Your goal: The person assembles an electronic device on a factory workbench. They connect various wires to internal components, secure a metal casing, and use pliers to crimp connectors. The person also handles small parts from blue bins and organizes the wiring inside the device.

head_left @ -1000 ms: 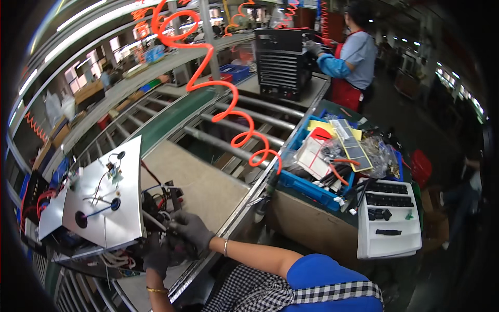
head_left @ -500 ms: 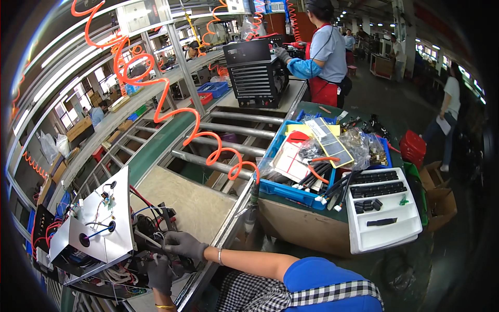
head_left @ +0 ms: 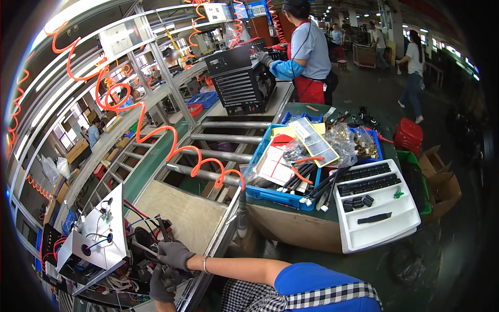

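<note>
An opened machine chassis with a white sheet-metal panel (head_left: pixel 115 235) and exposed wiring sits at the lower left. My right hand (head_left: pixel 175 255), in a grey glove, is closed at the end of a slim light-grey bar (head_left: pixel 144 248) that reaches into the machine's wiring. Just below it, my gloved left hand (head_left: pixel 161 285) has curled fingers against dark parts at the machine's near side. What those fingers hold is hidden. Red, blue and black wires (head_left: pixel 139 214) rise between the panel and my right hand.
A coiled orange air hose (head_left: pixel 176 148) hangs across the rollers (head_left: pixel 228 139). On the right bench are a blue bin (head_left: pixel 254 193) of cables and a white tray (head_left: pixel 358 239) of black parts. A co-worker (head_left: pixel 306 52) handles a black slatted machine (head_left: pixel 241 86) beyond.
The view has shifted, moving the bench and co-worker leftward in the picture. Both my hands stay at the machine, closer together. A person in the background has walked on.
</note>
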`<state>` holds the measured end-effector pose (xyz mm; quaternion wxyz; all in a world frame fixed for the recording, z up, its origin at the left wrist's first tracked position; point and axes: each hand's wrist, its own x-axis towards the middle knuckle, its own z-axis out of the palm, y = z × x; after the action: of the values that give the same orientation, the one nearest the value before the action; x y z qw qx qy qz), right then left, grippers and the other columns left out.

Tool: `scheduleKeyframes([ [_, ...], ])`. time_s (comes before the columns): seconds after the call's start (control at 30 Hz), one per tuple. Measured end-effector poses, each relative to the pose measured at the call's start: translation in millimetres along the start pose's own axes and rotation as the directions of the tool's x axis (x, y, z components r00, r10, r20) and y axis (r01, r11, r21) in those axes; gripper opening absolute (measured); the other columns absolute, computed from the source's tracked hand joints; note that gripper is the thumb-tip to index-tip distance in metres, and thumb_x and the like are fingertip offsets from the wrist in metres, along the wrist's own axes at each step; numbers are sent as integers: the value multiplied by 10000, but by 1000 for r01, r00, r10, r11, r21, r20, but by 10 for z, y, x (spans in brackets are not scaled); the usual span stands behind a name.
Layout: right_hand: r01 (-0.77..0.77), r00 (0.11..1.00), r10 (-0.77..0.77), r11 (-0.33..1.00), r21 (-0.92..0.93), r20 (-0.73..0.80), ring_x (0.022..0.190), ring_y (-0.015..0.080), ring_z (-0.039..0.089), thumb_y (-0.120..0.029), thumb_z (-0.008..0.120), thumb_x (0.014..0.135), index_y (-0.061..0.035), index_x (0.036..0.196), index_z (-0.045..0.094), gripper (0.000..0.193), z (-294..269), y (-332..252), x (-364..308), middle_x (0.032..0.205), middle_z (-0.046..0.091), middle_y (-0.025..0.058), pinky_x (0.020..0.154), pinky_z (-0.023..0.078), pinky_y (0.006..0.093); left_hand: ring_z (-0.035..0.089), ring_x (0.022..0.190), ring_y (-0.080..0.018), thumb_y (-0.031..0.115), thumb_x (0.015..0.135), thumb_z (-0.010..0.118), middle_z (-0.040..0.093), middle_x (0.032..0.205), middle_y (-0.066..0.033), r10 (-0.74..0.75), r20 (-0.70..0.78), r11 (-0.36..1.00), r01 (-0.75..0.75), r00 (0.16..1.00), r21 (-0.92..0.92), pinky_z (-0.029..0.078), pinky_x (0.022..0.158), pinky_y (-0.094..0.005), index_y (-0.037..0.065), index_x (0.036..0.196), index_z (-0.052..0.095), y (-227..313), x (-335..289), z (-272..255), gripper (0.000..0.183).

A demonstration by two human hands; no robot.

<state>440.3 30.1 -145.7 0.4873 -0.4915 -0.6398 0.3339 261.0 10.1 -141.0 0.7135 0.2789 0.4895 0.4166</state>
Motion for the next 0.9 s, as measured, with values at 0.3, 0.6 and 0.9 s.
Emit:
scheduleKeyframes([
  [0.3,17,1000,-17,1000,-24,1,919,357,662,-263,682,865,-53,978,613,249,-44,4,-17,931,684,162,808,504,446,389,467,-42,384,1025,497,724,1068,-148,81,-40,995,-83,996,-59,276,369,-168,145,1073,595,7,-52,176,263],
  [0.6,28,1000,-28,993,117,-3,916,320,671,-243,715,846,-56,972,675,230,-141,10,-90,945,704,147,822,509,411,366,485,-25,388,1029,515,722,1044,-110,267,-175,964,-260,948,64,279,388,-173,153,1123,595,-14,65,293,265],
  [0.9,42,999,-41,985,168,-7,933,293,676,-209,729,832,-57,1000,710,228,-108,205,-134,963,712,130,855,514,380,376,485,-42,432,1017,541,699,938,-75,254,-187,965,-260,949,-12,264,380,-176,170,1291,522,-67,230,174,380],
])
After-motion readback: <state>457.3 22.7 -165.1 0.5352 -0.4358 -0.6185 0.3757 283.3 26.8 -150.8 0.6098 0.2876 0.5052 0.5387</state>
